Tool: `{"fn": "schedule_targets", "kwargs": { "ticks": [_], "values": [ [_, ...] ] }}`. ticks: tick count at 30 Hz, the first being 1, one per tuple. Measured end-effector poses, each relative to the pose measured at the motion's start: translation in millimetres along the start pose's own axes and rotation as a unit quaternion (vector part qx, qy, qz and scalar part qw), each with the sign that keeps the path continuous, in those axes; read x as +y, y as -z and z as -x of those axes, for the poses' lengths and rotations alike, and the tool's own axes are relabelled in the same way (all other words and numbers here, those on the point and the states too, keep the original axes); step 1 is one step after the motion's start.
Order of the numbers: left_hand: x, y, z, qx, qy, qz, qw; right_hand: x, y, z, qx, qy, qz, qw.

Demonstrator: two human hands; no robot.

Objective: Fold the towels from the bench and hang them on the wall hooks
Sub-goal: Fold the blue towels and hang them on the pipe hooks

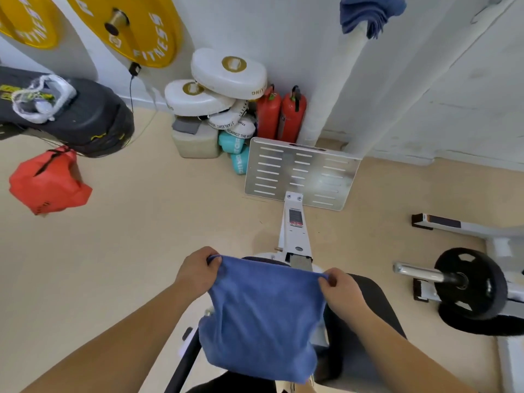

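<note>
- Pinching blue towel point(263, 316) by top corners, left hand point(198, 272) and right hand point(341, 290) let it hang flat over counter point(368, 307), probably for an even fold.
- Second towel point(368, 15) hangs high on wall point(283, 38).

A soft blue terry-cloth towel point(263, 316) hung flat, pinched at its top corners by the left hand point(195, 275) and right hand point(343, 290), above the black padded counter point(377, 321). A second blue towel point(368, 15) hung bunched high on the wall, probably from a hook hidden beneath it.
</note>
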State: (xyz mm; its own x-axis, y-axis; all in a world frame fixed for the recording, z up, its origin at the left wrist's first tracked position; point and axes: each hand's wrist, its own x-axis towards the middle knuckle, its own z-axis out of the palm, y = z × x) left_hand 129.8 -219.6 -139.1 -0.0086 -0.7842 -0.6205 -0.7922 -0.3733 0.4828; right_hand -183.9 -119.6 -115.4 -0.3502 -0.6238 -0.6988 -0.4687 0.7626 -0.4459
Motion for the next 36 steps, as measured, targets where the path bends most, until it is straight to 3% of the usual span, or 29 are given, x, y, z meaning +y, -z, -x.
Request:
{"fn": "schedule_targets", "kwargs": {
  "ticks": [6,13,17,27,36],
  "values": [
    [-14,-28,-37,-0.042,0.053,-0.029,0.997,6,-20,-48,-0.029,-0.047,0.037,0.998],
    [-13,-61,-51,-0.193,0.088,0.044,0.976,0,-43,-75,-0.196,-0.069,0.059,0.976],
    [-16,-63,-53,-0.198,0.083,0.052,0.975,-3,-48,-79,-0.262,-0.058,0.07,0.961],
    [-16,-21,-45,-0.188,0.001,-0.086,0.978,-1,-26,-76,-0.257,-0.031,0.123,0.958],
    [9,28,8,-0.104,-0.072,-0.079,0.989,-2,29,-20,-0.166,0.067,0.079,0.981]
  ]
}}
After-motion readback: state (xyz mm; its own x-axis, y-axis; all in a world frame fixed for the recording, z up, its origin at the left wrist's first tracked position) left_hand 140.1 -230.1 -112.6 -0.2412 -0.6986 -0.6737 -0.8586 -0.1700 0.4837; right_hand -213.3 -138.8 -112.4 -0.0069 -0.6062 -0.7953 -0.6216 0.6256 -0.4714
